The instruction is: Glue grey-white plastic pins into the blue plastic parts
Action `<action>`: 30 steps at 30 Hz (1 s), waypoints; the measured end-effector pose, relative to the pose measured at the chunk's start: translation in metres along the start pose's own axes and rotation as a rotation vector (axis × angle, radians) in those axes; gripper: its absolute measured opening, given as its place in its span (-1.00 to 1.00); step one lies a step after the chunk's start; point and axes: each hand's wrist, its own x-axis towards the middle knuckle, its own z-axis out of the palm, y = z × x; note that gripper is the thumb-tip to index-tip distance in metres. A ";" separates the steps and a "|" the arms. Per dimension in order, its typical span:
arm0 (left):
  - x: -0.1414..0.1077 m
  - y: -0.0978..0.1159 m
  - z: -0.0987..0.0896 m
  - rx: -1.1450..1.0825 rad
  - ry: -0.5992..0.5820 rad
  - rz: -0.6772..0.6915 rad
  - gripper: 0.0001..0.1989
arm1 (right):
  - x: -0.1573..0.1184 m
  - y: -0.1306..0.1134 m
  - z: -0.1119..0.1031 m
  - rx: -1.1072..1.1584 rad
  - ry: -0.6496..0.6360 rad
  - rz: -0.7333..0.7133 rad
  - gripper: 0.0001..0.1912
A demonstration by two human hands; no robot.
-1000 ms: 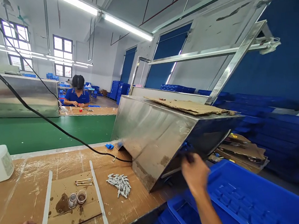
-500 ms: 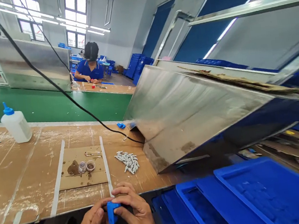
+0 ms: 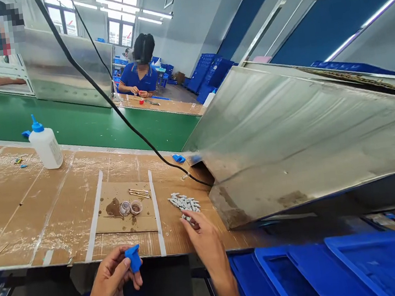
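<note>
My left hand (image 3: 117,271) is closed on a small blue plastic block (image 3: 134,258), held just off the table's front edge between thumb and fingers. My right hand (image 3: 206,237) reaches over the near side of a pile of small light-grey parts (image 3: 184,201). Its thumb and index fingertip close around one small grey part (image 3: 188,219) there; the other fingers partly hide the grip. Left of the pile, a cardboard sheet (image 3: 126,226) holds two small round cups, the left cup (image 3: 124,208) and the right cup (image 3: 136,207), beside a brown stain and several thin sticks (image 3: 139,193).
A white bottle with a blue nozzle (image 3: 45,146) stands at the back left. A black cable (image 3: 134,131) runs across to a slanted metal box (image 3: 289,142) on the right. Blue trays (image 3: 339,265) lie at lower right. Across the green belt (image 3: 84,130) sits a person (image 3: 142,76).
My right hand has left the blue block and moved up and right to the grey pile. My left hand keeps the block and has turned it. The camera view has shifted.
</note>
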 end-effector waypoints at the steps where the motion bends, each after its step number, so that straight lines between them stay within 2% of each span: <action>1: 0.001 0.001 0.000 0.012 -0.013 0.011 -0.61 | 0.005 0.012 -0.003 -0.047 0.002 0.002 -0.69; 3: 0.002 0.002 0.001 0.038 -0.052 0.036 -0.61 | 0.017 0.030 -0.005 -0.142 0.044 -0.035 -0.64; 5: 0.002 0.002 0.003 0.061 -0.060 0.047 -0.62 | 0.030 0.041 0.001 -0.240 0.112 -0.092 -0.50; 8: 0.001 0.004 0.006 0.080 -0.007 0.047 -0.63 | 0.050 0.047 0.018 -0.318 0.052 -0.132 -0.29; 11: 0.000 0.006 0.006 0.113 -0.029 0.076 -0.62 | 0.063 0.046 0.033 -0.340 -0.054 -0.157 -0.41; 14: 0.000 0.009 0.003 0.154 -0.075 0.110 -0.63 | 0.064 0.041 0.038 -0.331 -0.082 -0.198 -0.56; 20: -0.002 0.016 0.003 0.196 -0.089 0.094 -0.67 | 0.059 0.033 0.033 -0.257 -0.064 -0.221 -0.56; 26: -0.003 0.016 0.001 0.326 0.017 0.144 -0.68 | 0.068 0.027 0.031 -0.307 -0.102 -0.278 -0.60; 30: -0.003 0.016 0.002 0.281 -0.041 0.077 -0.61 | 0.070 0.027 0.030 -0.305 -0.130 -0.313 -0.61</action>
